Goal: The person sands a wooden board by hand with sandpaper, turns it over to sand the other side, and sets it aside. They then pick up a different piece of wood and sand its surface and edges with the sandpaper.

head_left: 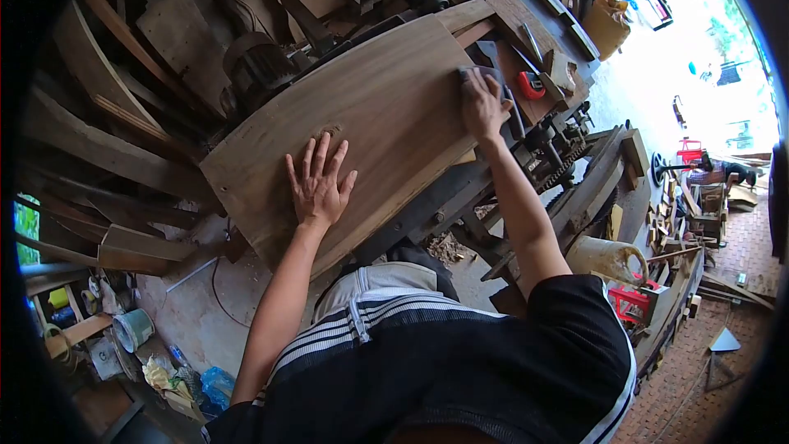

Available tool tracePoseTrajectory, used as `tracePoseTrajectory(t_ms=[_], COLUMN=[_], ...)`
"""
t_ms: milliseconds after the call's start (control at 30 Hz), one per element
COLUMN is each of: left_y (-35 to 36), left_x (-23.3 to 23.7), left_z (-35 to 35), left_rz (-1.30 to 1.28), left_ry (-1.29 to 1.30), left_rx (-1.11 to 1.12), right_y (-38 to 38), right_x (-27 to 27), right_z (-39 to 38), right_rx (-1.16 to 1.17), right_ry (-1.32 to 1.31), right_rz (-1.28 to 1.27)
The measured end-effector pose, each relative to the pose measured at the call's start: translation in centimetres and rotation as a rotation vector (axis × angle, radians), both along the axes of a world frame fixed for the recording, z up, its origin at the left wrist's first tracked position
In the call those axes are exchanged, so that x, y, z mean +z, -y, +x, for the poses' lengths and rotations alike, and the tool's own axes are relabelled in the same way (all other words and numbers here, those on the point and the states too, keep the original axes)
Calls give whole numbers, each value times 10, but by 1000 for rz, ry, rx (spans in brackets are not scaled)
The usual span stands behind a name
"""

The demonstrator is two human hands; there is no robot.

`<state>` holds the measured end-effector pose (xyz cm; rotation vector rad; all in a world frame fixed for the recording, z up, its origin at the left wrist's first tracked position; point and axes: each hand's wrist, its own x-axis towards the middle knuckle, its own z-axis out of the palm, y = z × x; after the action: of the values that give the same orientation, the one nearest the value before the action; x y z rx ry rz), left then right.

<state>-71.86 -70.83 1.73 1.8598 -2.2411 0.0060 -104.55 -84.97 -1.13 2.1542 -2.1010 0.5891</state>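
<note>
A wide curved wooden board (378, 107) lies across a workbench. My left hand (317, 183) rests flat on it with fingers spread, near a dark knot in the wood (329, 128). My right hand (483, 104) presses on a grey sanding block (490, 76) at the board's far right edge, fingers curled over it.
A red tape measure (531, 85) and wood offcuts lie on the bench beyond the board. A machine with a motor (256, 66) and stacked planks stand at the left. Paint cans (131, 329) and bottles sit on the floor. A red crate (631, 302) is at the right.
</note>
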Motion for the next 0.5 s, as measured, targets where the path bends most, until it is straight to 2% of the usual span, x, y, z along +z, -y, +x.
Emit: tracePoseTrajectory(t_ms=[33, 67, 100, 167, 200, 233, 300, 367, 400, 433, 467, 500], left_y=[-1, -2, 1, 2, 2, 1, 3, 0, 3, 9, 15, 23], left_x=[-1, -1, -1, 1, 1, 0, 0, -3, -6, -7, -7, -5], left_z=[1, 1, 0, 0, 0, 1, 1, -1, -2, -2, -5, -9], left_rz=[-3, -17, -36, -35, -29, -23, -35, -40, -31, -25, -33, 57], left_ry=[7, -6, -25, -34, -29, -22, -25, -28, -26, -22, -20, -53], left_rx=[3, -3, -7, -3, -3, -5, -7, -9, -8, -8, -8, 17], right_y=[8, 15, -3, -69, -92, -107, -90, -46, 0, 43, 44, 39], right_x=[8, -25, -26, 4, 15, 24, 30, 20, -28, -75, -68, -54], right_z=[3, -4, 9, 70, 79, 85, 64, 31, -14, -45, -41, -28], right_rx=[-135, 83, 203, 130, 325, 454, 508, 255, 254, 435, 438, 256], right_ry=[36, 103, 225, -80, -25, -96, -93, -61, -61, 737, 737, 426], right_rz=[13, -281, -223, 96, 139, 136, 191, 108, 101, -220, -227, -159])
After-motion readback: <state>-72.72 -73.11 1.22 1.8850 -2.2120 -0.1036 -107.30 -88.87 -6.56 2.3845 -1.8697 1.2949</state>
